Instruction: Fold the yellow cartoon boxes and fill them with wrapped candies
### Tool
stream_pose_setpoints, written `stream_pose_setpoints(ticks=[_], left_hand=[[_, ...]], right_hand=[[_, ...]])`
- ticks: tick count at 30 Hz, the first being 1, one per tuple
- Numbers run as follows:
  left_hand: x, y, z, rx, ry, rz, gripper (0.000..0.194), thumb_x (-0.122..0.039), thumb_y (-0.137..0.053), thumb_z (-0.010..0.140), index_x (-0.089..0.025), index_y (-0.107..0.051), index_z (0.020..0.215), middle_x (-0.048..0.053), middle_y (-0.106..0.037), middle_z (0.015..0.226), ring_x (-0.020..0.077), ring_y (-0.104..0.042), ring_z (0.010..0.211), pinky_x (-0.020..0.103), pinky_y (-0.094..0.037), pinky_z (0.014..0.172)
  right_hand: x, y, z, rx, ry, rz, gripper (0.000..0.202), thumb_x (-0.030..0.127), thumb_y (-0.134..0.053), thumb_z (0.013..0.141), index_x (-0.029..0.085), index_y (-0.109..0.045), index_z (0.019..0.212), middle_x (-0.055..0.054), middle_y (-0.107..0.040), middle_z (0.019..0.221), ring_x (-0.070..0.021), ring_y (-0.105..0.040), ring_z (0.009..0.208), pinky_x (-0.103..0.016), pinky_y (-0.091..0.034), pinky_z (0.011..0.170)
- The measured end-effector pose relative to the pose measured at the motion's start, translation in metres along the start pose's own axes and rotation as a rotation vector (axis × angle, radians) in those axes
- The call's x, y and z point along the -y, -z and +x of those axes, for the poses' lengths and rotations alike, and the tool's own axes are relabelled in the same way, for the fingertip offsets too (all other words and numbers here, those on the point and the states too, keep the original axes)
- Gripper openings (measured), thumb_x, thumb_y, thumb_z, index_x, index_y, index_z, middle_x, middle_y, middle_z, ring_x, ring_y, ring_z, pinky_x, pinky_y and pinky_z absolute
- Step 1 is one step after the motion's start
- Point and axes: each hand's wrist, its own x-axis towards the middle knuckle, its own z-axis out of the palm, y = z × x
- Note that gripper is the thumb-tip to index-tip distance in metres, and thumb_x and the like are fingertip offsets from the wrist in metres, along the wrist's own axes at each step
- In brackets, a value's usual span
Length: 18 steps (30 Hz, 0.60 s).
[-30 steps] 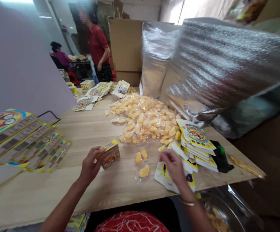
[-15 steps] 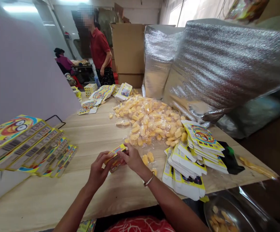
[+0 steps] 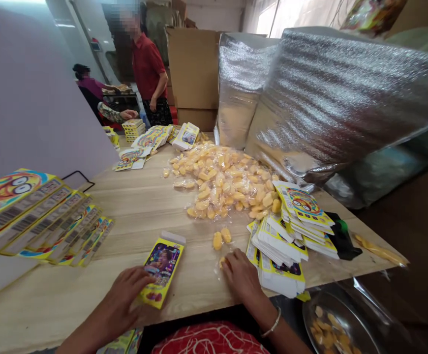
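A small yellow cardboard box (image 3: 167, 268) with a dark picture panel lies on the wooden table, its white end flap open at the far end. My left hand (image 3: 127, 290) grips the box's near left side, fingers over its face. My right hand (image 3: 243, 275) is beside it, fingers closed on a clear-wrapped yellow candy (image 3: 222, 263), mostly hidden under the fingertips. Just beyond lies another clear packet with two yellow pieces (image 3: 222, 238). Farther back spreads a large heap of wrapped yellow candies (image 3: 229, 182).
Flattened yellow boxes (image 3: 282, 246) are stacked at the right. Filled-looking boxes (image 3: 51, 221) stand in a row at left, near a pale panel (image 3: 44, 98). Silver foil bags (image 3: 328, 98) rise behind. A metal bowl (image 3: 306, 319) sits low right. Two people are in the background.
The box came down from between both hands and now lies face up with its flap open. My right hand left it and moved right and nearer, to a candy packet.
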Motion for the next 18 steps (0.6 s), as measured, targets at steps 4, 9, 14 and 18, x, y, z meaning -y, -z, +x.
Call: stream_pose_setpoints(ticks=[4, 9, 14, 18], left_hand=[[-0.024, -0.022, 0.029, 0.003, 0.432, 0.121, 0.053, -0.055, -0.06, 0.074, -0.021, -0.058, 0.115, 0.016, -0.048, 0.135, 0.0359, -0.045, 0.124, 0.052, -0.036, 0.101], [-0.034, -0.021, 0.059, 0.086, 0.609, 0.039, 0.048, -0.043, -0.059, 0.069, -0.019, -0.052, 0.109, 0.013, -0.057, 0.116, 0.0299, -0.055, 0.107, 0.043, -0.043, 0.09], [-0.018, -0.012, 0.051, 0.2, 0.6, 0.075, 0.07, -0.04, -0.063, 0.059, -0.017, -0.049, 0.124, 0.02, -0.046, 0.139, 0.0375, -0.041, 0.129, 0.058, -0.031, 0.102], [0.009, -0.036, 0.053, 0.2, 0.536, 0.112, 0.075, -0.038, -0.064, 0.061, -0.016, -0.051, 0.131, 0.021, -0.044, 0.144, 0.0376, -0.038, 0.134, 0.055, -0.028, 0.11]], right_hand=[[0.006, -0.001, 0.013, -0.022, 0.017, -0.017, 0.017, 0.017, -0.048, 0.09, 0.02, -0.064, 0.085, -0.009, -0.061, 0.096, -0.0244, -0.055, 0.095, -0.035, -0.043, 0.084], [0.011, -0.002, 0.063, -0.024, -0.085, -0.041, 0.024, 0.029, -0.058, 0.086, 0.017, -0.062, 0.107, -0.014, -0.058, 0.113, -0.0269, -0.052, 0.102, -0.036, -0.043, 0.086], [0.026, -0.001, 0.08, 0.004, 0.141, 0.166, 0.027, 0.013, -0.053, 0.078, 0.018, -0.062, 0.103, -0.009, -0.06, 0.104, -0.0216, -0.055, 0.1, -0.031, -0.044, 0.087], [0.05, -0.029, 0.082, -0.024, 0.532, 0.356, 0.04, 0.015, -0.057, 0.075, 0.025, -0.06, 0.114, -0.005, -0.062, 0.116, -0.0211, -0.054, 0.108, -0.033, -0.04, 0.096]])
